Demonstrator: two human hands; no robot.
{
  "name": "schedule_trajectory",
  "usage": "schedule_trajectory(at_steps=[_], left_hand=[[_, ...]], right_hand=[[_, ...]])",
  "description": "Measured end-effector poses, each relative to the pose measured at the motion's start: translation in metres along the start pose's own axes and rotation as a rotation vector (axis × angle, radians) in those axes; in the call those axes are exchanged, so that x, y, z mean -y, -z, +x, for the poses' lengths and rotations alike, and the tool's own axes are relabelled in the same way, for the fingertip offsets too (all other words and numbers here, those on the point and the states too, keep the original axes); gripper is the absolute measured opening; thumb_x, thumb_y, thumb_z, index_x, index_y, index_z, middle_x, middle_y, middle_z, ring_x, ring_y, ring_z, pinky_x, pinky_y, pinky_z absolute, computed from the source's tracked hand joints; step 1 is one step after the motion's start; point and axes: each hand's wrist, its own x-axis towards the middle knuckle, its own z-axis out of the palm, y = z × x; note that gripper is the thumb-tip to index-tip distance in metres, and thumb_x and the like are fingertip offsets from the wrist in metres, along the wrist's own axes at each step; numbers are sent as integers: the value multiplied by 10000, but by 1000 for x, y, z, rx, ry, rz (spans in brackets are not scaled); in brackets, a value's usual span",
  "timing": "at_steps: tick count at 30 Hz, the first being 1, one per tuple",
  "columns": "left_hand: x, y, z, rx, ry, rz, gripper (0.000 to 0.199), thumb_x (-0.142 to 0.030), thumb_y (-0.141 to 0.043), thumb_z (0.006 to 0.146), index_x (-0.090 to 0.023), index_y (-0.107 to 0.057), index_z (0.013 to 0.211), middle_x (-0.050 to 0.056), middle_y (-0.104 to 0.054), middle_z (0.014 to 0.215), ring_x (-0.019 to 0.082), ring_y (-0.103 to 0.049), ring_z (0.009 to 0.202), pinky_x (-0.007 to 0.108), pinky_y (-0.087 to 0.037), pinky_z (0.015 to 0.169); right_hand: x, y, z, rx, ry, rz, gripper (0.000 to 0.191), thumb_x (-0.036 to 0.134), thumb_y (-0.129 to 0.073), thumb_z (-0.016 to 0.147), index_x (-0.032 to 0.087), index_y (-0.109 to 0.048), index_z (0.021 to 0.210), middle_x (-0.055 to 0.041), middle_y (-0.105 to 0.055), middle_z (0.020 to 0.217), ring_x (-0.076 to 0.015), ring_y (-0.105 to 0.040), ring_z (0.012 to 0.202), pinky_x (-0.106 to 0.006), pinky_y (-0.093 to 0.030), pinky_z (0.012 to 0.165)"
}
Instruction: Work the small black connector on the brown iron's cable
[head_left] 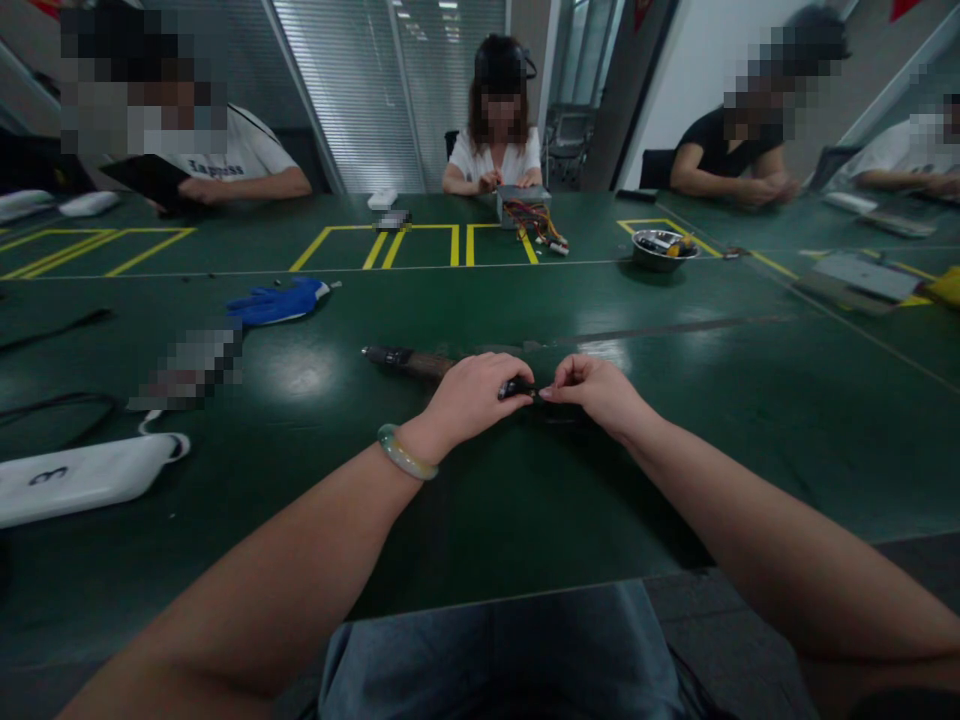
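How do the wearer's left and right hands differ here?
The left hand holds a small black part; the right hand pinches beside its end, any held piece too small to tell. The left wrist wears a bangle; the right wrist is bare. Both hands are ungloved.

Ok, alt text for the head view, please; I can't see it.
The left hand holds a small black object over a green table, the right hand close beside it. A dark tool lies beyond the left hand, a blue glove farther left; people sit across the table.
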Motion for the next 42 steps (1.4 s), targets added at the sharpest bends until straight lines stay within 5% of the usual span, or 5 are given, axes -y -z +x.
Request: schedule_trajectory(at_steps=[18, 28, 42], left_hand=[[0, 1, -1, 16, -25, 24, 173, -329, -638, 867, -213, -625, 994, 38, -652, 1007, 204, -593, 966, 369, -459, 865], [0, 2, -1, 18, -87, 40, 127, -294, -620, 872, -223, -663, 968, 36, -651, 1012, 198, -597, 971, 369, -464, 861], [-7, 1, 0, -2, -13, 82, 145, -293, -670, 835, -203, -602, 926, 27, -623, 937, 204, -556, 901, 350, -430, 794]], right_hand=[[2, -1, 0, 19, 41, -91, 331, 357, -817, 629, 160, -609, 794, -12, -628, 736, -147, -586, 659, -258, -458, 586], [27, -5, -16, 23, 278, -468, 11, 191, -672, 770, 196, -667, 778, 3, -640, 759, -148, -588, 706, -266, -445, 641], [6, 2, 0, 80, 14, -85, 287, 323, -807, 635, 159, -612, 766, -16, -638, 723, -151, -597, 669, -261, -467, 604]])
